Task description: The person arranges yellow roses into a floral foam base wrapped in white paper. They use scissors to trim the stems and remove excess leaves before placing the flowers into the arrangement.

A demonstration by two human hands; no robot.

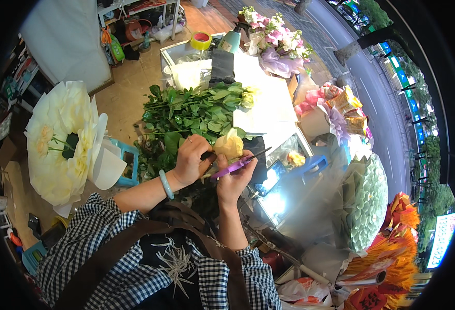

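My left hand (192, 157) grips the stem just under a pale yellow rose (229, 144), holding the bloom upright in front of me. My right hand (233, 178) is closed on purple-handled scissors (238, 165), whose dark blades point right, close beneath the bloom. A green bangle sits on my left wrist. Behind the rose lies a heap of leafy green rose stems (191, 111) with more pale blooms at its right end.
A big cream paper-wrapped bouquet (62, 142) stands at left beside a blue stool (129, 163). The white worktable (269, 98) holds a spray bottle (231, 39), a yellow tape roll (201, 40) and a pink-white bouquet (276, 41). Wrapped gift bouquets (341, 111) crowd the right.
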